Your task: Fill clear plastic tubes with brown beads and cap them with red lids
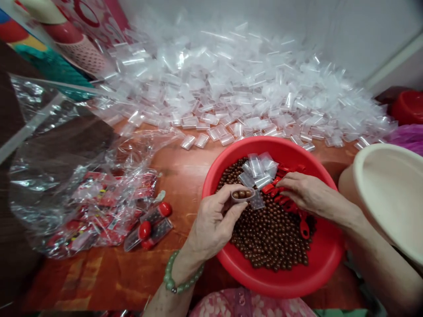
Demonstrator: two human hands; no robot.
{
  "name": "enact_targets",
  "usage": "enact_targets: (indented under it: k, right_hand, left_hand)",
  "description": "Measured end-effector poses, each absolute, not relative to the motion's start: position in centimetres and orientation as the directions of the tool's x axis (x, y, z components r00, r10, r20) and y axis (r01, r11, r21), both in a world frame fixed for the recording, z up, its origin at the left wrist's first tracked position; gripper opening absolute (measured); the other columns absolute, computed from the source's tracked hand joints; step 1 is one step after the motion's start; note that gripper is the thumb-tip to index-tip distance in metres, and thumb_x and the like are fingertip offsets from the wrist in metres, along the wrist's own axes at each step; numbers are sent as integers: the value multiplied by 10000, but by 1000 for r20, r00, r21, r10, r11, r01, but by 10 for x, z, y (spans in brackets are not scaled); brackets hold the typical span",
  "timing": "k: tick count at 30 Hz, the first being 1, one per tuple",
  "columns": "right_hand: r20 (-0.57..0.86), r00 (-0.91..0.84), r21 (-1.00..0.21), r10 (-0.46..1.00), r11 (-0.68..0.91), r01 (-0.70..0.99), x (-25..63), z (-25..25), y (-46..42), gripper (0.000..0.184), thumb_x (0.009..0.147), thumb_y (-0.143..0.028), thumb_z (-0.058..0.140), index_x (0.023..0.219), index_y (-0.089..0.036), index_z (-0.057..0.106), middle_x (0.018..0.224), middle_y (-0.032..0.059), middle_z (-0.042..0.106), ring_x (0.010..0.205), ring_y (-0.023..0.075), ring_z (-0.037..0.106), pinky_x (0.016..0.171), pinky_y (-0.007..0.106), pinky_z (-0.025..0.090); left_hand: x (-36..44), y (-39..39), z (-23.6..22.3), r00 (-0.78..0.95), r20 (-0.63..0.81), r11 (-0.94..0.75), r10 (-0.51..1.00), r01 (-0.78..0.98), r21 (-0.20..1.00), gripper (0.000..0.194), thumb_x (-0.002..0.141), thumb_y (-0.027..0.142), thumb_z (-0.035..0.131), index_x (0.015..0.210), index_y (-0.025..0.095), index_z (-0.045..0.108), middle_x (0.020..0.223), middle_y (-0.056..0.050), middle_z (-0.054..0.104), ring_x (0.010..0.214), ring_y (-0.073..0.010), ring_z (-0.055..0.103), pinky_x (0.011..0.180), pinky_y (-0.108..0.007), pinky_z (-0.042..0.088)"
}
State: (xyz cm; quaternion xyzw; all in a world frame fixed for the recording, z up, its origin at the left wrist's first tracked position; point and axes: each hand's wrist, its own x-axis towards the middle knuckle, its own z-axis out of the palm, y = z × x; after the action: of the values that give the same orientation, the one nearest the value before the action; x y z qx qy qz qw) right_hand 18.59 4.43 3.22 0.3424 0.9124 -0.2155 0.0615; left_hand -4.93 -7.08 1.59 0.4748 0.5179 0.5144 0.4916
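Observation:
A red basin (317, 264) in front of me holds a heap of small brown beads (271, 237), a few empty clear bags (259, 169) and several red caps (291, 204). My left hand (214, 222) pinches a small clear tube (243, 194) with three brown beads in it, over the basin's left side. A green bead bracelet (178, 281) is on that wrist. My right hand (306, 193) reaches in from the right, its fingertips on the red caps by the bags.
A large heap of small clear bags (238, 83) covers the far side of the wooden table (115, 273). At left lies a big clear bag (82, 193) with filled red-capped packets (152, 224). A cream tub (390, 193) stands at right, a red bowl (410, 105) behind it.

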Motion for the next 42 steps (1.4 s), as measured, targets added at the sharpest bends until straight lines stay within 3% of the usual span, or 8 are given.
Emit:
enact_targets:
  k: [8,14,20,22,26,31,36,42]
  right_hand:
    - [-288,-774,-83,563,791,606,162,-1,41,209,896,-96,484,1021,-143,645,1008,129,615,904,238,592,813,351,473]
    - [-259,-783,-56,566,800,597,158,-6,45,210,891,-47,441,948,-121,629,969,152,616,877,256,572,814,378,455]
    - [-172,-716,-41,676,722,691,176,6,53,265,949,-84,384,1085,-114,609,985,123,608,785,204,607,679,309,470]
    - [-47,-689,-141,723,678,721,183,13,52,266,958,-107,404,1101,-137,626,1017,120,623,819,202,627,728,319,496]
    - [188,-570,-535,800,570,624,188,26,41,154,963,-248,525,1021,-200,659,1009,83,667,917,202,652,852,345,526]
    - [55,-455,-881,889,258,397,176,30,24,161,927,-362,608,967,-217,664,927,38,659,751,157,664,729,300,576]
    - [-14,-426,-959,904,108,261,162,30,15,179,868,-382,685,919,-210,682,874,17,663,695,142,673,676,265,585]
    - [90,-538,-891,838,309,332,156,22,9,130,848,-318,712,927,-215,704,878,34,709,796,176,674,718,286,558]
  left_hand:
    - [-48,-71,14,-28,-55,56,998,17,998,185,928,256,595,1092,188,644,1001,-58,736,900,-164,697,804,-261,535]
    - [-50,-71,8,-13,-58,57,998,-46,997,230,921,309,610,1113,185,641,1002,-76,740,944,-191,696,847,-297,540]
    - [-47,-67,12,-36,-63,60,997,-87,994,203,859,271,667,1042,184,666,907,-37,717,815,-146,656,767,-254,510]
    - [-44,-65,15,-24,-88,85,996,-105,991,170,836,251,677,990,181,677,870,-21,707,784,-133,637,748,-244,494]
    - [-36,-64,17,30,-157,160,987,-155,975,163,832,280,670,945,162,668,836,-23,705,776,-141,641,753,-262,497]
    - [-36,-62,13,35,-200,203,979,-193,960,210,852,293,644,1006,151,641,955,-63,710,904,-179,663,834,-312,509]
    - [-37,-61,11,-21,-203,191,979,-251,949,263,830,318,671,1019,140,626,991,-70,699,909,-179,646,869,-332,503]
    - [-36,-61,12,-80,-155,141,985,-155,978,220,823,261,650,1015,154,645,951,-55,715,873,-175,653,830,-307,501]
